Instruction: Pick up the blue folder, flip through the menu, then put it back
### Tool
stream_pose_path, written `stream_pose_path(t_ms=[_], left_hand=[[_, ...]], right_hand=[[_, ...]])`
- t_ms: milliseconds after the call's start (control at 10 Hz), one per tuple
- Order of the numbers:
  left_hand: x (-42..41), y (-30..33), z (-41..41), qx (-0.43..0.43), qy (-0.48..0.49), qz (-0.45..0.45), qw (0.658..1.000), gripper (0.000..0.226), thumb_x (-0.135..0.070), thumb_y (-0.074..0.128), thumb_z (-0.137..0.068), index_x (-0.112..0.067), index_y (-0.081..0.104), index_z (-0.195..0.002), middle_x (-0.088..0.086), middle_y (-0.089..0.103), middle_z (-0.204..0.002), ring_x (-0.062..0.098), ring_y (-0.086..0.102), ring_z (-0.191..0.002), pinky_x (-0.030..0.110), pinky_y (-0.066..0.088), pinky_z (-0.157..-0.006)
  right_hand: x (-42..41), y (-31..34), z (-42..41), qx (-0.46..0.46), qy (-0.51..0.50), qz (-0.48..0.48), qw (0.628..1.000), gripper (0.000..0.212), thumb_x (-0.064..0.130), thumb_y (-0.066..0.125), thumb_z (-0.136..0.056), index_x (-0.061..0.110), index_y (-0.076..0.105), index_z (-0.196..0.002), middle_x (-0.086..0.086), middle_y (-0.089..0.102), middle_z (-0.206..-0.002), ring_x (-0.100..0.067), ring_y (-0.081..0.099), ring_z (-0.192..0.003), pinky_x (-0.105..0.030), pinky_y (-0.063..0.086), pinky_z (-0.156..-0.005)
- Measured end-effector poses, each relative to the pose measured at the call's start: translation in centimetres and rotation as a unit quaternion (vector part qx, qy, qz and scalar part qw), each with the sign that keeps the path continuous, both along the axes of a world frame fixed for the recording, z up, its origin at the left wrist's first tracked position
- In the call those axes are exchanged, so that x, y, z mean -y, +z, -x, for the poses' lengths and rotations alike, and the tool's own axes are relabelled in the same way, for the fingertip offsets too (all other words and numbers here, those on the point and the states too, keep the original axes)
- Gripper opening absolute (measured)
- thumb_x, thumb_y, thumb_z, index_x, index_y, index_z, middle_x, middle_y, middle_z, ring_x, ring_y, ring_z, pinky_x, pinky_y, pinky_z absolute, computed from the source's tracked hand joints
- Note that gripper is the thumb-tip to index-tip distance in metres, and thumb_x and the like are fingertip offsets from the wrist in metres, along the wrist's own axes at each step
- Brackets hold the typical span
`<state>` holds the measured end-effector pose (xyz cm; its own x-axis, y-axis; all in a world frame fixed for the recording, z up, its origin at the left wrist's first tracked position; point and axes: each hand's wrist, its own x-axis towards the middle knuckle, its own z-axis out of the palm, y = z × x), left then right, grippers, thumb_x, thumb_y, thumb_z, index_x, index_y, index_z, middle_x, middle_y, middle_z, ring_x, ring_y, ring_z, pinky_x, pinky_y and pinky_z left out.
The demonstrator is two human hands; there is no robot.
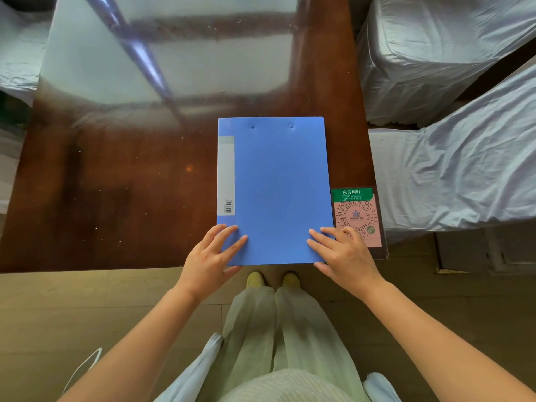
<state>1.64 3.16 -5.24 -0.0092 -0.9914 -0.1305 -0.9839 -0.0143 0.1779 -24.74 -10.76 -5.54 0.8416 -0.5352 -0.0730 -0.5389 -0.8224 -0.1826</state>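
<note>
A closed blue folder (275, 184) lies flat on the dark brown glass-topped table (130, 184), near its front edge and right side. A pale label strip runs down the folder's left edge. My left hand (211, 259) rests on the folder's near left corner, fingers spread on the cover and thumb below the edge. My right hand (342, 256) rests on the near right corner in the same way. Whether either hand has a firm grip is unclear; the folder lies flat.
A pink QR-code card with a green header (358, 219) lies just right of the folder. Chairs draped in white cloth (449, 158) stand to the right of the table, and another stands at the far left (17, 53). Wooden floor lies below.
</note>
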Motion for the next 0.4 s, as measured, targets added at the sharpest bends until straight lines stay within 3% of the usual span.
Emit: stream_pose_path(t_ms=[200,300,400], left_hand=[[0.00,0.00,-0.05,0.000,0.000,-0.014,1.000,0.065,-0.031,0.088,-0.056,-0.014,0.065,-0.115,0.015,0.066,-0.117,0.038,0.061,-0.107,0.046,0.057,-0.077],[0.01,0.02,-0.15,-0.005,-0.001,-0.004,1.000,0.065,-0.035,0.086,-0.058,-0.015,0.064,-0.117,0.015,0.065,-0.118,0.038,0.060,-0.109,0.047,0.054,-0.083],[-0.08,0.75,0.11,-0.037,0.023,0.011,0.999,0.062,-0.048,0.070,-0.071,-0.019,0.058,-0.124,0.013,0.060,-0.128,0.036,0.053,-0.118,0.049,0.044,-0.095]], right_hand=[[0.12,-0.05,-0.14,0.004,-0.007,-0.005,1.000,0.051,0.028,0.087,-0.059,0.014,0.069,-0.105,-0.005,0.070,-0.114,-0.026,0.065,-0.102,-0.045,0.050,-0.081],[0.44,0.13,-0.34,-0.011,0.006,0.014,1.000,0.052,0.031,0.087,-0.056,0.016,0.068,-0.102,-0.004,0.070,-0.112,-0.026,0.065,-0.101,-0.047,0.048,-0.083],[0.60,0.84,-0.62,-0.034,0.000,0.005,0.999,0.055,0.037,0.087,-0.055,0.019,0.069,-0.103,-0.004,0.070,-0.111,-0.027,0.063,-0.105,-0.053,0.046,-0.085]])
